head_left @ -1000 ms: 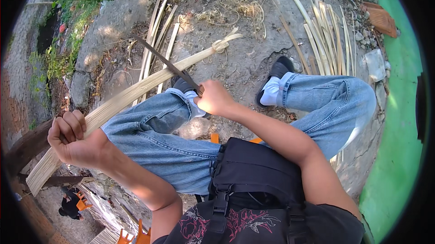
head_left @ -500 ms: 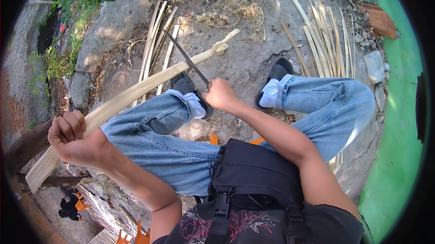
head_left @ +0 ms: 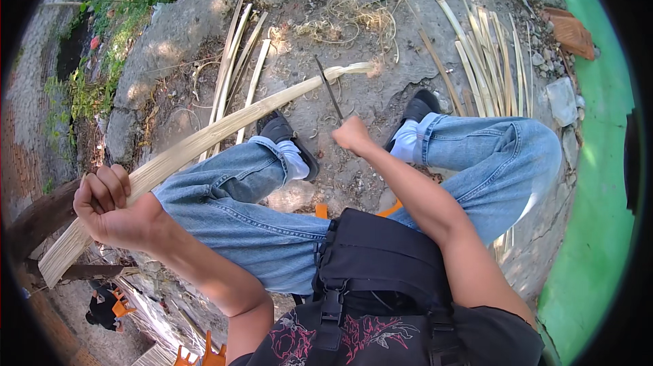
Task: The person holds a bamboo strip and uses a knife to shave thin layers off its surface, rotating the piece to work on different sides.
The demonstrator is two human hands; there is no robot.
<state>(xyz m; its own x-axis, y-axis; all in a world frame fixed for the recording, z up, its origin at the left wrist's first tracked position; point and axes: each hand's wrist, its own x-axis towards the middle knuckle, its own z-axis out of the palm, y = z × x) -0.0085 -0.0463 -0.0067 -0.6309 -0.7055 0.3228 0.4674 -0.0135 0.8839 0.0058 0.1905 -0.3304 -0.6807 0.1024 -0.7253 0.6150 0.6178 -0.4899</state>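
A long pale strip of split bamboo or wood (head_left: 224, 121) slants across my left thigh, from low on the left up to the middle. My left hand (head_left: 115, 206) is closed around it near its lower end. In my right hand (head_left: 352, 135) is a knife with a long, thin dark blade (head_left: 328, 88); its handle is hidden in my fist. The blade crosses the strip near the far end, where a thin, curled tip (head_left: 359, 68) bends away. Both feet, in dark sandals, rest on the ground below the strip.
Several pale strips (head_left: 486, 60) lie fanned out at the right, more (head_left: 231, 67) at the left. Curly shavings (head_left: 354, 15) are heaped ahead. A green wall (head_left: 578, 243) runs along the right. A dark wooden beam (head_left: 44, 216) is beside my left hand. A person (head_left: 103, 308) is at lower left.
My right hand and the knife have moved right, toward the strip's far end. The curled shaving at the tip now reaches farther right. My left hand has hardly moved.
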